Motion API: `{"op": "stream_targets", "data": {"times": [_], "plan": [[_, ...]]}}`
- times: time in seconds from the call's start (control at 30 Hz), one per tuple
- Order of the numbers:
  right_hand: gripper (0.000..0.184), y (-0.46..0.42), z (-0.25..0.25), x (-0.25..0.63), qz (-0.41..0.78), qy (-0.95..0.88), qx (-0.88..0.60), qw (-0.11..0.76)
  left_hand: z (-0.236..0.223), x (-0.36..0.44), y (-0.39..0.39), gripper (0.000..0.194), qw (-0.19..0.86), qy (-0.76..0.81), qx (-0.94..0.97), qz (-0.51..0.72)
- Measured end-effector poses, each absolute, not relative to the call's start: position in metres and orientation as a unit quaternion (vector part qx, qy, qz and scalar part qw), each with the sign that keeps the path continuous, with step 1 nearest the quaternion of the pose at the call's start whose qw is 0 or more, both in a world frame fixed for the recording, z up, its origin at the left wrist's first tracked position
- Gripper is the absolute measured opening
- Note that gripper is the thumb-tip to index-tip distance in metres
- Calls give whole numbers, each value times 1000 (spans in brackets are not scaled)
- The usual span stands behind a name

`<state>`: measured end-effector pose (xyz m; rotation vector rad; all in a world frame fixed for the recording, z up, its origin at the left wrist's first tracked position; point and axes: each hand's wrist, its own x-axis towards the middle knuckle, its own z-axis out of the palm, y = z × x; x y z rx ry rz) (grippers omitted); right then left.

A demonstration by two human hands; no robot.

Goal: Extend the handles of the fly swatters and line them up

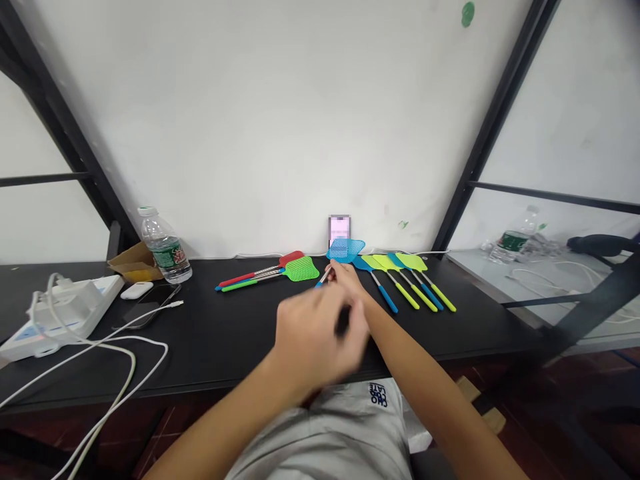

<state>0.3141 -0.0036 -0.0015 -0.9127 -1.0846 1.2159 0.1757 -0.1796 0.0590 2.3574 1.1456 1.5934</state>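
My right hand (pixel 345 277) is closed around the metal shaft of a blue fly swatter (pixel 346 251), just below its mesh head. The head is raised toward the wall and partly covers a propped-up phone. Nearer to me, my left hand (pixel 317 330) is blurred, its fingers curled in and its thumb bent round. Part of the swatter's blue handle shows above the left hand; the rest is hidden behind it, so I cannot make out what the left fingers hold. Right of my hands lie several blue and yellow fly swatters (pixel 407 283) in a slanted row.
Red, green and blue fly swatters (pixel 260 272) lie overlapped on the black table (pixel 215 353). At the left are a water bottle (pixel 167 250), a cardboard box (pixel 136 261), a dark phone (pixel 150 305), a white case (pixel 137 291), a power strip (pixel 65 320) and loose white cables (pixel 133 360).
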Motion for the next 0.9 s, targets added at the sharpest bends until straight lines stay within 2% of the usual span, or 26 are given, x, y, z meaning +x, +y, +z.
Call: {"op": "stream_targets", "data": {"times": [0.03, 0.1, 0.13, 0.2, 0.27, 0.4, 0.5, 0.73, 0.9], "plan": [[29, -3, -2, 314, 519, -467, -398, 595, 61, 178, -150, 19, 33, 387, 770, 507], [27, -2, -3, 314, 518, -472, -407, 586, 56, 175, -95, 26, -6, 488, 773, 404], [27, -1, -3, 313, 521, -476, -409, 579, 51, 171, -72, 29, 11, 514, 782, 352], [27, -1, -5, 312, 524, -485, -408, 569, 34, 161, -40, 28, 123, 495, 817, 267], [29, -1, -7, 311, 527, -498, -397, 563, 17, 153, -26, 27, 256, 434, 825, 254], [34, -3, -12, 309, 560, -521, -364, 532, -1, 153, -25, 35, 340, 410, 789, 308], [38, -2, -16, 309, 584, -515, -355, 518, -3, 158, -27, 36, 324, 430, 777, 326], [39, 6, -17, 311, 575, -496, -377, 530, -10, 165, -19, 32, 160, 428, 806, 377], [38, 7, -11, 311, 571, -494, -379, 535, -8, 170, -17, 33, 161, 438, 799, 380]]}}
